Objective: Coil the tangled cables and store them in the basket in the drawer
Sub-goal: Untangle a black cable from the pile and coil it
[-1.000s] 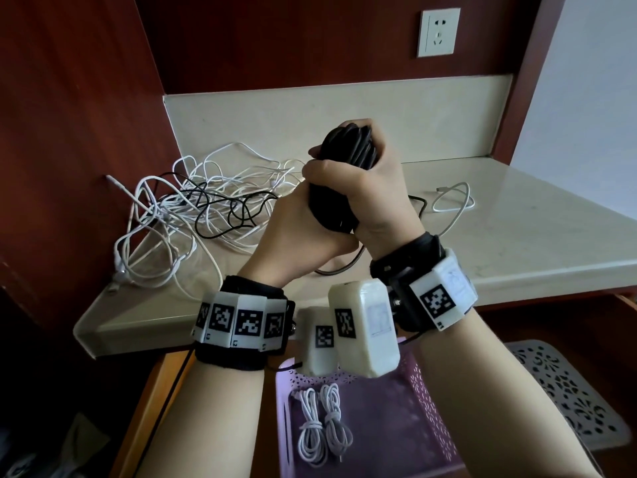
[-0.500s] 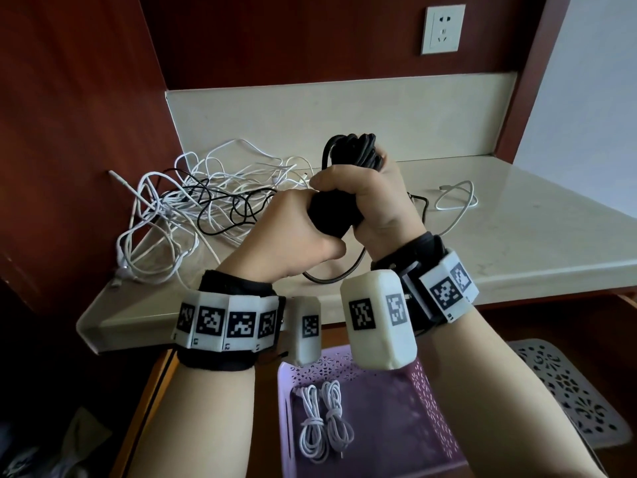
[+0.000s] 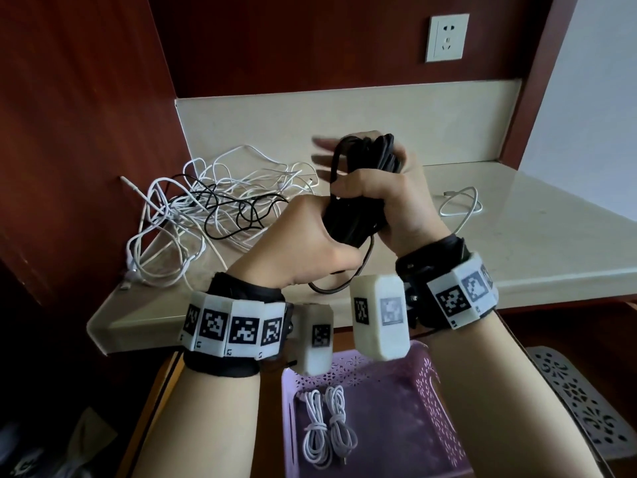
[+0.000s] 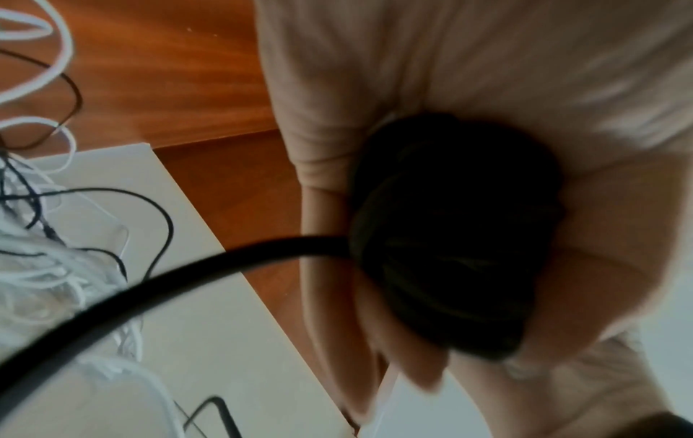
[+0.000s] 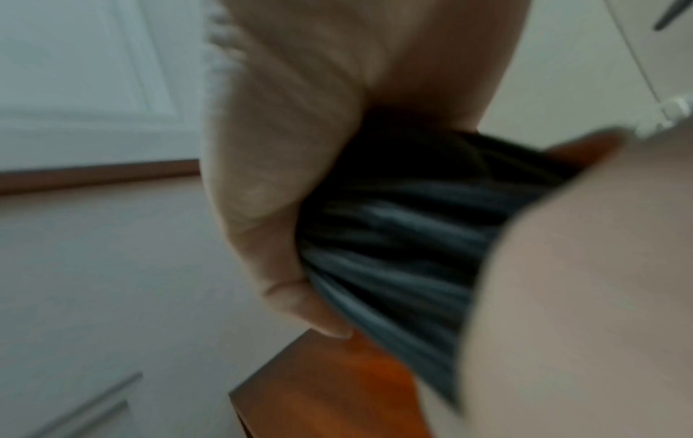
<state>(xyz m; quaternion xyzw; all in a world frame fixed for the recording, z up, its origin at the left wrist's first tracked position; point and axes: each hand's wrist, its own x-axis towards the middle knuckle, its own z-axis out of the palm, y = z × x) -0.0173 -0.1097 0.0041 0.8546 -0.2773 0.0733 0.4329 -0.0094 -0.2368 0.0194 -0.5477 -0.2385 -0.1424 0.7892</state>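
Beige counter [image 3: 517, 236] forms the work surface. Nearest, below its front edge, basket [image 3: 396, 443] holds two white coils [image 3: 327, 429]. Above it, left hand [image 3: 303, 246] and right hand [image 3: 396, 205] both clutch the black coil [image 3: 355, 219]. Wrap the loose tail tight. Beyond, the tangle [image 3: 213, 205] waits.

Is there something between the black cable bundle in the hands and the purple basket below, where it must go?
Partly. The black cable bundle is held above the counter edge, and the purple basket lies below and nearer. Both forearms and the wrist cameras hang over the basket. Two coiled white cables fill its left part; the right part is free.
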